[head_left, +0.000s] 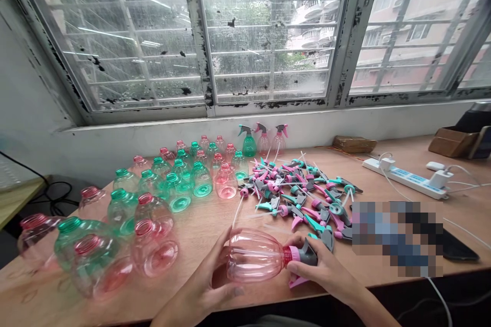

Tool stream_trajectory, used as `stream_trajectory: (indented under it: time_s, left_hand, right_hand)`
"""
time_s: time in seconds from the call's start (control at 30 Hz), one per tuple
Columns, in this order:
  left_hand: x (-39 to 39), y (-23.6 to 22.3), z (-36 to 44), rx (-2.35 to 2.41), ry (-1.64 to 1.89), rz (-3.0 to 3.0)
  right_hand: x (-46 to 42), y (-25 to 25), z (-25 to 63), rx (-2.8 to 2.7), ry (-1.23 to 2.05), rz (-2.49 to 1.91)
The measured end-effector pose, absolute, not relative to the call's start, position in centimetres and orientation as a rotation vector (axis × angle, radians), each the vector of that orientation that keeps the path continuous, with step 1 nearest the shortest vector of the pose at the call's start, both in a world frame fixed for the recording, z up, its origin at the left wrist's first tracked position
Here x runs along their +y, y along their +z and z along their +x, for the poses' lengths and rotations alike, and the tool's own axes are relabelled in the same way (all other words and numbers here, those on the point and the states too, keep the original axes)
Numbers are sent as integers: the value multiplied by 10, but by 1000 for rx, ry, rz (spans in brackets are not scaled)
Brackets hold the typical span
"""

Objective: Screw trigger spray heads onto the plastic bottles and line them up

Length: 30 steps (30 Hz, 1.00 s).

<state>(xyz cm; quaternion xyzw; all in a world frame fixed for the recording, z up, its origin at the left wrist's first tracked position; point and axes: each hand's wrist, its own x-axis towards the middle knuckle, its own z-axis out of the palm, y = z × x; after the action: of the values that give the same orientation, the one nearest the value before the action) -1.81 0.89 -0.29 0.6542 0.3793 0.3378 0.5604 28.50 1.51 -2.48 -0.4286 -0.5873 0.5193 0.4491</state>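
A clear pink spray bottle (255, 258) lies on its side in the air above the table's front edge, its neck to the right. My left hand (217, 271) wraps round the bottle's base end. At the neck, my right hand (322, 263) grips the pink-and-grey spray head (305, 254), which sits on the bottle's mouth. A straw shows inside the bottle. Just beyond my hands lies a heap of loose spray heads (295, 189) in pink, teal and grey, some with white straws.
Several open green and pink bottles (180, 191) stand in rows on the left of the table. Three bottles with spray heads (263, 140) stand by the wall. A white power strip (406, 178), a cardboard box (448, 140) and a dark phone-like slab (460, 246) are on the right.
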Motion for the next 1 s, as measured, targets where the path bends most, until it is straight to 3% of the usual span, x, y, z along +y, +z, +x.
stream_trajectory:
  time_s: [1.0]
  left_hand:
    - [11,-10,-20,888,819,1660]
  right_hand:
    - [14,-23,284,-1343,1382,-992]
